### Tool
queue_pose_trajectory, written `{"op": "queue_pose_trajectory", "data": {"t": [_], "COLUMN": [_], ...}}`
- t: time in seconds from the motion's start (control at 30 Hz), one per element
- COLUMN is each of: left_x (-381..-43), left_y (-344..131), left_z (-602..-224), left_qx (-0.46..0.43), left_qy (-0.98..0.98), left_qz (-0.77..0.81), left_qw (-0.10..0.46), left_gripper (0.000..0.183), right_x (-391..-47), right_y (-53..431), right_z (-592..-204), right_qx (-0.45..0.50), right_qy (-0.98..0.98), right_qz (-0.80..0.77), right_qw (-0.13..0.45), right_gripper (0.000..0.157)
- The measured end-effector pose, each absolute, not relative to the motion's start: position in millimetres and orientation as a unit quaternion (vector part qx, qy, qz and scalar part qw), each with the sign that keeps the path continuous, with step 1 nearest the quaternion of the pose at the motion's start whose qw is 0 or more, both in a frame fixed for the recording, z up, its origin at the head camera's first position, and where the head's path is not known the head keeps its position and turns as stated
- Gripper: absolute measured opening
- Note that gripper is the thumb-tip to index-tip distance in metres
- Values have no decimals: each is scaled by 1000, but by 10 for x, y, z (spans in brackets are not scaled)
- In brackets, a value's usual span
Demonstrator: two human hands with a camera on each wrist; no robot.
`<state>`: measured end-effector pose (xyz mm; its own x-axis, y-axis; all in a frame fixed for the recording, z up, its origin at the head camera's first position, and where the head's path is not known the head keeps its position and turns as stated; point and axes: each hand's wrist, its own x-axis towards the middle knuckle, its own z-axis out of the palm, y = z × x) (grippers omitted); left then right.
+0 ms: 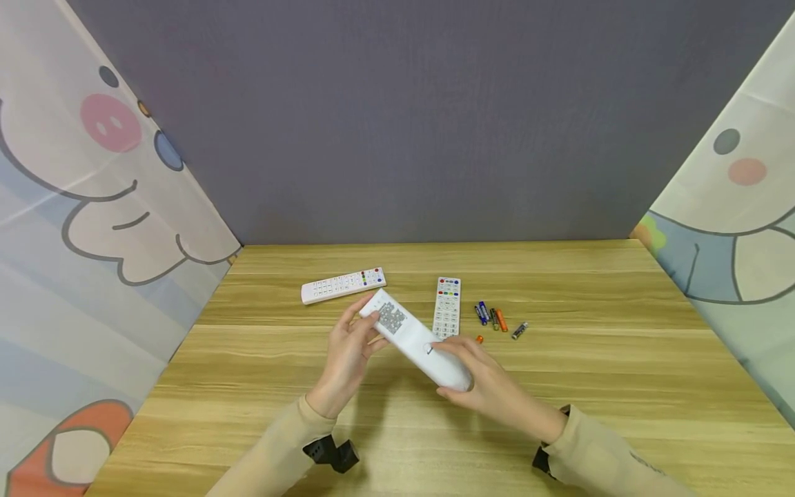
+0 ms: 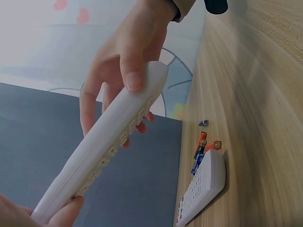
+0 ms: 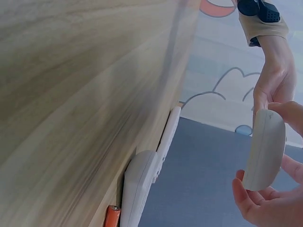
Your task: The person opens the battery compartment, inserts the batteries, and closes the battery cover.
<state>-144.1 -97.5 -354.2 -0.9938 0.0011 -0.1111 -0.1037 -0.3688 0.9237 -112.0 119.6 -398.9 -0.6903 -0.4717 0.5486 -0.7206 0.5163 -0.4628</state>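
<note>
A white remote control (image 1: 413,342) is held above the table between both hands, its back with a grey printed label turned up and its buttons facing down. My left hand (image 1: 348,348) pinches the labelled end, thumb on the back and fingers beneath. The other, rounded end is gripped by my right hand (image 1: 487,376), with a finger lying near a small round mark on the back cover. In the left wrist view the remote control (image 2: 102,137) shows its side and button edge. The right wrist view shows its end face, with the right hand's fingers (image 3: 251,203) around it.
Two more white remote controls lie buttons up: one (image 1: 344,285) at the back left, one (image 1: 447,304) behind the held one. Right of it are blue batteries (image 1: 482,313), an orange battery (image 1: 501,319), and a dark battery (image 1: 519,330). A grey panel (image 1: 435,124) rises behind the table.
</note>
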Motion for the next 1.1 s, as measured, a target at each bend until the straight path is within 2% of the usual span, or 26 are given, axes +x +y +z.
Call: {"op": "queue_pose_trajectory", "data": {"t": [0.13, 0.37, 0.7, 1.1], "left_x": [-1444, -1457, -1447, -1440], "left_y": [-974, -971, -983, -985], "left_z": [-3549, -3546, -3557, -3593], "left_qx": [-47, -49, -51, -54], "left_qy": [561, 565, 565, 573], "left_qz": [826, 823, 822, 816], "left_qw": [33, 34, 40, 49], "left_gripper": [43, 44, 44, 42], "right_x": [-1131, -1120, -1140, -1142], "right_y": [1174, 1152, 1134, 1130], "right_z": [-3994, -4018, -4064, -4082], "right_qx": [346, 347, 370, 369], "right_qy": [-855, -866, -842, -840], "right_qz": [345, 292, 307, 328], "right_qw": [173, 210, 244, 223], "right_gripper": [62, 59, 57, 56]}}
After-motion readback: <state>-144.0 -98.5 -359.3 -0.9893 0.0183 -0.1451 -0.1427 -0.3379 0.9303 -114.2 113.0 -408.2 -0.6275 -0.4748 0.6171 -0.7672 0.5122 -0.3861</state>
